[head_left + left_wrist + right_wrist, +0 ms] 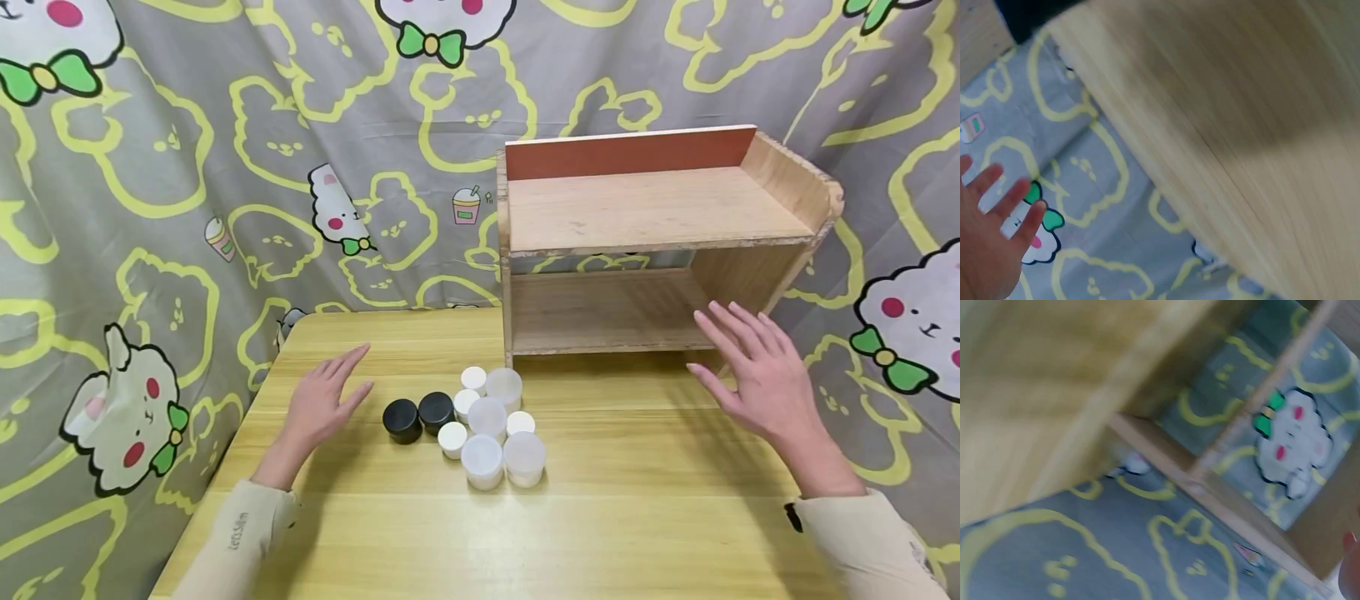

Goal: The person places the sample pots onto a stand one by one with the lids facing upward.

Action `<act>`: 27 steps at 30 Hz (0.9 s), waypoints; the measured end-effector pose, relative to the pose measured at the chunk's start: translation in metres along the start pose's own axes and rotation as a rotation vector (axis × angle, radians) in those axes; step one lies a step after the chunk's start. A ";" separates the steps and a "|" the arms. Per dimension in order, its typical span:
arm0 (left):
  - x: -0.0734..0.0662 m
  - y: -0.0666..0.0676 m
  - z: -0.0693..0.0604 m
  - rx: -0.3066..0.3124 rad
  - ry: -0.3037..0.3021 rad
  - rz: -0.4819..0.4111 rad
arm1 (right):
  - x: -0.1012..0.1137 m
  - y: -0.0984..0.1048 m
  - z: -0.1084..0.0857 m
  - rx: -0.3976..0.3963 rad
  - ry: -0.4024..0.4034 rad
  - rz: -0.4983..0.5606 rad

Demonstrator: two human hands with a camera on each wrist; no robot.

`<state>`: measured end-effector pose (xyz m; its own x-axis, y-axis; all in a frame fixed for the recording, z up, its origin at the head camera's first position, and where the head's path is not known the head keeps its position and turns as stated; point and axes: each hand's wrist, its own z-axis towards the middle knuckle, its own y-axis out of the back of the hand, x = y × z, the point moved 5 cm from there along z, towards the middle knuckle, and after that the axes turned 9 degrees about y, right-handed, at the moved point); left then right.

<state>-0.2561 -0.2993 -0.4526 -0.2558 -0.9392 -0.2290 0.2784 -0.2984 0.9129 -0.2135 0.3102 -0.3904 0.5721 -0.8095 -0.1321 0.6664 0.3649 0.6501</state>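
Observation:
My left hand [318,400] hovers over the left side of the table, fingers extended and holding nothing. Closest to it are two black-lidded jars [402,420]. In the left wrist view the same hand [997,231] shows spread fingers near the table edge. My right hand [765,379] is raised in front of the wooden shelf's right side, fingers straight, nothing in them. Only a small part of that hand [1350,569] appears in the right wrist view. Between the hands stand several small white-lidded jars [452,439] and several larger translucent-lidded tubs [482,461], grouped close together.
A two-tier wooden shelf [660,208] stands at the back right of the wooden table [600,533]. Its lower board [600,312] sits above the tabletop. A grey patterned curtain [285,208] hangs behind and along both sides.

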 end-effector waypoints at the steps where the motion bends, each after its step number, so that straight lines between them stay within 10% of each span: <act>1: -0.003 -0.002 0.001 0.033 0.014 -0.038 | 0.000 0.005 0.005 -0.029 -0.010 0.007; 13: -0.016 -0.033 -0.008 0.307 0.048 -0.429 | -0.042 0.072 0.065 -0.385 -0.293 0.272; 27: -0.020 -0.051 -0.016 0.368 0.036 -0.486 | -0.129 0.066 0.077 -0.400 -0.757 0.464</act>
<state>-0.2500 -0.2678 -0.5000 -0.2404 -0.7172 -0.6541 -0.2020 -0.6221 0.7564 -0.2801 0.4035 -0.2730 0.4531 -0.5761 0.6803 0.6457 0.7383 0.1951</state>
